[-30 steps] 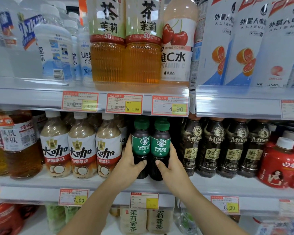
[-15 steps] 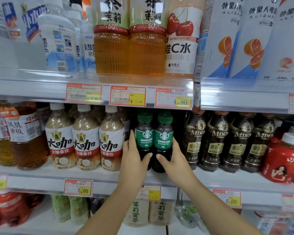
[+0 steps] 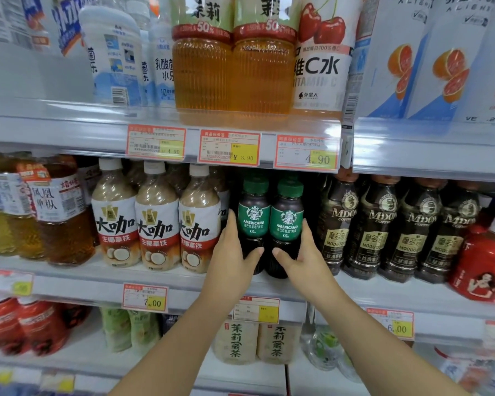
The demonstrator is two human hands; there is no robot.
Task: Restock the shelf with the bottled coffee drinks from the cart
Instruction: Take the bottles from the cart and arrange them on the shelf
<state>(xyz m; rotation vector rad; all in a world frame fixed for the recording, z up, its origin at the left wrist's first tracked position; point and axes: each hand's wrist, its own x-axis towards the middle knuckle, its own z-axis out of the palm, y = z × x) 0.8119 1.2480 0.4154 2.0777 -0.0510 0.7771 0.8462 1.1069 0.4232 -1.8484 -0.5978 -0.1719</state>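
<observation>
Two dark coffee bottles with green caps and green Americano labels stand side by side on the middle shelf point(image 3: 169, 277). My left hand point(image 3: 232, 258) wraps the lower part of the left bottle point(image 3: 253, 221). My right hand point(image 3: 303, 257) wraps the lower part of the right bottle point(image 3: 287, 224). Both thumbs press on the dark bottle fronts below the labels. The bottles stand upright, their bases partly hidden by my hands. More green caps show dimly behind them. The cart is out of view.
Beige latte bottles point(image 3: 157, 224) stand close on the left, dark Mdov coffee bottles point(image 3: 380, 232) close on the right. The upper shelf edge with price tags point(image 3: 229, 147) hangs just above the caps. Tea bottles point(image 3: 257, 341) fill the shelf below.
Both hands and the two bottles have kept their grip and place on the shelf. The camera has tilted up a little, so the shelves sit slightly lower in view.
</observation>
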